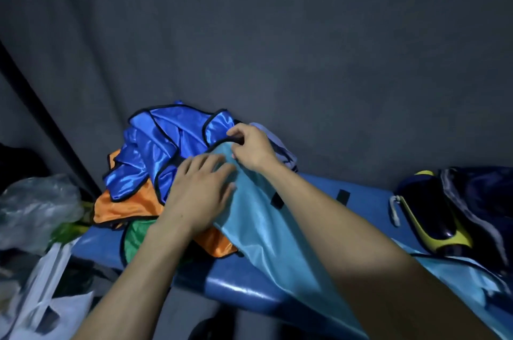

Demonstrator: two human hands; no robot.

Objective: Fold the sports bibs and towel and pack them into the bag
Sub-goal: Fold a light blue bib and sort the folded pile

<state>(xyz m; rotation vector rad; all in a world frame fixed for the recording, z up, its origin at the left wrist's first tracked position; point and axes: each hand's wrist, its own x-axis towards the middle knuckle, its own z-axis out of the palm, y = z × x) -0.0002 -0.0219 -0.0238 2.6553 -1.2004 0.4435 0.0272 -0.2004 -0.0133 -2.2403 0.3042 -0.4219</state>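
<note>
Hands point(251, 146) gripping bib point(266, 228) (light blue).

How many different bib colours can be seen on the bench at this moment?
4. The royal blue bibs top the pile, the orange bib lies beneath them, the green bib sits at the pile's near edge, and the light blue bib drapes across the bench, pinched by the right hand. More may be buried.

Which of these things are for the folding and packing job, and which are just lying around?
For the job:
- light blue bib, pinched by the right hand, left hand flat on it
- dark blue bibs
- orange bib
- green bib
- dark bag

Just lying about:
- plastic bags left of the blue bench
- grey curtain behind
</note>
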